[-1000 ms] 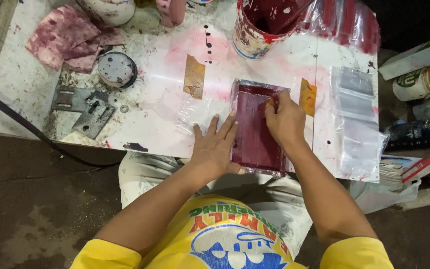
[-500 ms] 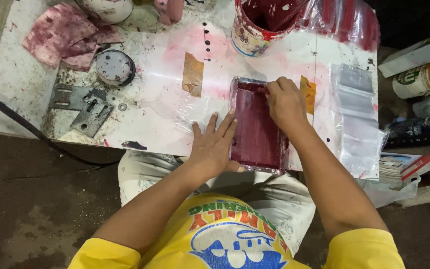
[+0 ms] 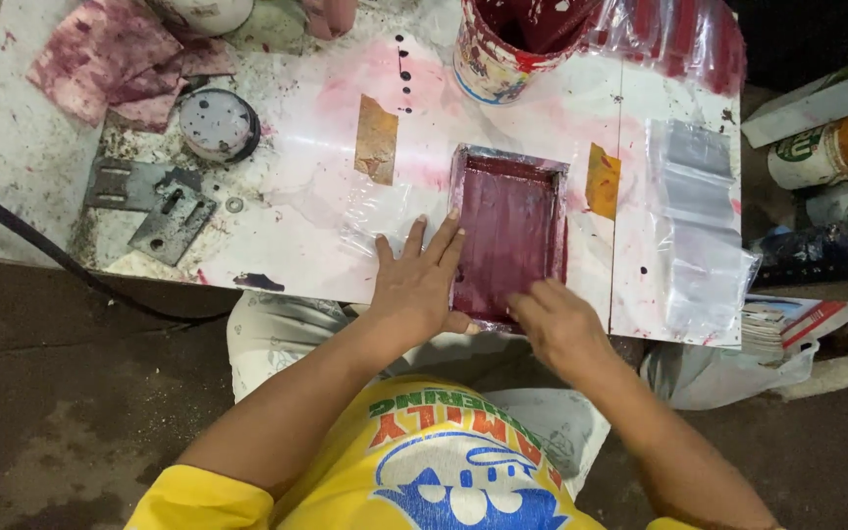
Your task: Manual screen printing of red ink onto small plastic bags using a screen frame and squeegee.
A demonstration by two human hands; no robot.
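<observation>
Pressing flat with open fingers, our left hand (image 3: 422,280) steadies the left edge of the red-stained frame (image 3: 508,232) on the white table (image 3: 287,177). Our right hand (image 3: 559,322) curls over the frame's near edge; we cannot tell what it grips.

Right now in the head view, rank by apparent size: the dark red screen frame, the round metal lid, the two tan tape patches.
1. Dark red screen frame, clearly largest.
2. Round metal lid.
3. Left tape patch, close to the lid, so that order is unsure.
4. Right tape patch, smallest.
</observation>
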